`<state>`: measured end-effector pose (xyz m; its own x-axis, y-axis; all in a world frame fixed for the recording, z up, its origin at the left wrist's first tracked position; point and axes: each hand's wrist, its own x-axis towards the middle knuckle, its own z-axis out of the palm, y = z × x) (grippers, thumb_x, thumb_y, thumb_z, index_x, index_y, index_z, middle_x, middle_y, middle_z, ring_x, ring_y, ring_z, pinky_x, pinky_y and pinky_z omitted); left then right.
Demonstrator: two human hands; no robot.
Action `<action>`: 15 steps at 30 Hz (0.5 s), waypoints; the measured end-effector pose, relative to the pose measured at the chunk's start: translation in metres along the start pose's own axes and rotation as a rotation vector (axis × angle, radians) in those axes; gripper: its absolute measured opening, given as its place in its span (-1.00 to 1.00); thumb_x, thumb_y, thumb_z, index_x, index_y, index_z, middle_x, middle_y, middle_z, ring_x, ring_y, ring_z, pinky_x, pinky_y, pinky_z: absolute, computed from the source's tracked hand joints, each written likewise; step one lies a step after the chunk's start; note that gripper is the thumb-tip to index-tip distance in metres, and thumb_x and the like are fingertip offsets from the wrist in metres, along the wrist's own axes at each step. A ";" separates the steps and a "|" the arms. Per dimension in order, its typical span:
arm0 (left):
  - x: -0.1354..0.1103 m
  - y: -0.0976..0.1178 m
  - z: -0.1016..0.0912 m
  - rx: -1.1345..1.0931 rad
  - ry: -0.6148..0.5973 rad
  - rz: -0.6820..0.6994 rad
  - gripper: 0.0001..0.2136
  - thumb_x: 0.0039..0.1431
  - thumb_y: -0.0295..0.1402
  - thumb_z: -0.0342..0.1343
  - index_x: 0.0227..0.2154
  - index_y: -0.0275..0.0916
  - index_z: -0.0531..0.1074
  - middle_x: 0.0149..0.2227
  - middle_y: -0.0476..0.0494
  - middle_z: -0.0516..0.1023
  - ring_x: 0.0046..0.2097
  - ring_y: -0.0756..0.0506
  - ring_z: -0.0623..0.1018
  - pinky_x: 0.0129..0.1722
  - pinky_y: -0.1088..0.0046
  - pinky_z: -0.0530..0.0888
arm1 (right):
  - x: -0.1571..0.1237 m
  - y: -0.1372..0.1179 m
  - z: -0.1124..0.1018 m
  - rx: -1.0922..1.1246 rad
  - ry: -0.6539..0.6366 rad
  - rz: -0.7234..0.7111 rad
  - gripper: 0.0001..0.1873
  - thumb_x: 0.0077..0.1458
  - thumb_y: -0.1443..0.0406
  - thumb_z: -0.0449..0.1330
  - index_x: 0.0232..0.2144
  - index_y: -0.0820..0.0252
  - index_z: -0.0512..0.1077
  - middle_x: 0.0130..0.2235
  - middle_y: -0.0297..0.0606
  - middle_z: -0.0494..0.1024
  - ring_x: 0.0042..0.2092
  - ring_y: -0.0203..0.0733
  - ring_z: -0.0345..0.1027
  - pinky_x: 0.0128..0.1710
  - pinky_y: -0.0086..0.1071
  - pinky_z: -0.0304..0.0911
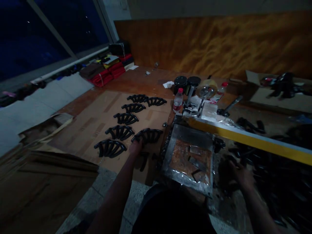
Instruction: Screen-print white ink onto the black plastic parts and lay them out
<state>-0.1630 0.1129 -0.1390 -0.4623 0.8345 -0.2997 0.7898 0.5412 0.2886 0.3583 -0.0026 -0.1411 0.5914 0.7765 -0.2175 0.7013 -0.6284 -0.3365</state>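
My left hand [135, 147] reaches out over the cardboard sheet [90, 123] and grips the near end of a black fan-shaped bundle of plastic pieces [148, 135]. Several similar black bundles [119, 132] lie in rows on the cardboard beyond it. My right hand [240, 174] rests low at the right among a dark pile of loose black pieces [263, 169]; its fingers are too dim to read. Between my arms sits a framed printing screen [190, 156] wrapped in shiny film.
A yellow bar [243, 136] crosses the bench on the right. Behind it stand a water bottle [178, 100], two black jars [186, 84] and a tape roll [207, 88]. Folded red and dark cloth [107, 71] lies by the window. Cardboard scraps [48, 130] lie left.
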 end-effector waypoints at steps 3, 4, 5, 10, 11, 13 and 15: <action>-0.018 0.009 0.000 -0.001 0.074 0.044 -0.51 0.31 -0.13 -0.14 0.10 -0.42 0.33 0.05 -0.55 0.50 0.09 -0.33 0.51 0.01 0.16 0.42 | -0.020 -0.019 -0.008 0.049 0.060 -0.084 -0.52 0.04 0.00 0.01 -0.24 0.20 0.50 -0.30 0.05 0.59 -0.27 0.16 0.49 -0.33 -0.11 0.36; -0.026 0.014 0.001 -0.001 0.103 0.109 -0.53 0.31 -0.15 -0.13 0.12 -0.37 0.31 0.12 -0.49 0.45 0.14 -0.30 0.46 0.07 0.19 0.39 | -0.028 -0.029 -0.011 0.081 0.088 -0.171 -0.51 0.06 0.02 0.01 -0.18 0.21 0.49 -0.26 0.03 0.59 -0.25 0.14 0.49 -0.32 -0.12 0.37; -0.033 0.020 0.003 0.004 0.126 0.195 -0.53 0.31 -0.15 -0.12 0.15 -0.31 0.30 0.18 -0.43 0.39 0.19 -0.28 0.40 0.12 0.20 0.35 | -0.037 -0.041 -0.012 0.110 0.113 -0.274 -0.50 0.09 0.03 0.00 -0.11 0.22 0.47 -0.21 0.02 0.59 -0.22 0.12 0.50 -0.29 -0.13 0.38; -0.047 0.058 0.016 0.100 0.057 0.322 -0.39 0.22 0.01 0.00 0.27 -0.15 0.22 0.38 -0.32 0.12 0.32 -0.44 0.16 0.15 -0.08 0.31 | -0.073 -0.105 -0.006 0.023 0.035 -0.831 -0.57 0.21 0.25 -0.02 0.05 0.10 0.48 0.02 -0.06 0.53 -0.08 0.00 0.49 -0.19 -0.20 0.43; -0.045 0.063 0.018 0.110 0.037 0.277 -0.36 0.20 0.03 0.00 0.28 -0.15 0.21 0.39 -0.32 0.09 0.33 -0.48 0.13 0.14 -0.14 0.31 | -0.076 -0.114 -0.003 -0.028 0.005 -0.902 -0.57 0.18 0.31 0.00 0.03 0.07 0.51 0.03 -0.07 0.53 -0.07 0.00 0.49 -0.18 -0.22 0.43; -0.040 0.069 0.022 0.118 0.022 0.231 -0.36 0.21 0.04 -0.01 0.29 -0.14 0.21 0.39 -0.30 0.09 0.33 -0.51 0.12 0.14 -0.18 0.30 | -0.079 -0.126 0.004 -0.105 -0.011 -0.984 -0.53 0.10 0.42 0.03 -0.01 0.06 0.55 0.02 -0.07 0.54 -0.05 0.00 0.49 -0.16 -0.23 0.44; -0.036 0.070 0.023 0.128 0.031 0.228 -0.39 0.21 0.01 0.00 0.27 -0.11 0.23 0.38 -0.28 0.12 0.33 -0.52 0.12 0.14 -0.17 0.31 | -0.079 -0.129 0.010 -0.137 0.006 -1.024 -0.49 0.04 0.47 0.05 -0.02 0.06 0.56 0.00 -0.07 0.55 -0.04 0.01 0.48 -0.11 -0.21 0.43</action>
<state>-0.0815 0.1184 -0.1292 -0.2767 0.9373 -0.2118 0.9187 0.3227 0.2277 0.2170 0.0177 -0.0897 -0.3126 0.9424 0.1189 0.9089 0.3331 -0.2508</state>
